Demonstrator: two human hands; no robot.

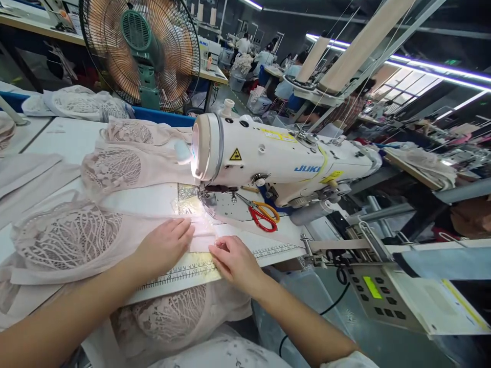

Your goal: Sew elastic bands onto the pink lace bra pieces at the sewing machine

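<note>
Pale pink lace fabric (69, 240) lies across the white sewing table (65, 140) and runs under the needle of a white Juki sewing machine (276, 158). My left hand (164, 245) lies flat on the fabric, fingers stretched toward the needle. My right hand (233, 260) rests beside it, fingers curled and pinching the fabric's edge over a printed ruler strip (192, 268) on the table's front edge. The machine's lamp lights the needle area.
Red and orange scissors (263, 214) lie on the machine bed. A control panel (374, 296) with a green display hangs at the right. A large standing fan (141, 51) is behind the table. More lace pieces (76, 105) are piled at the back left. Other workers sit far off.
</note>
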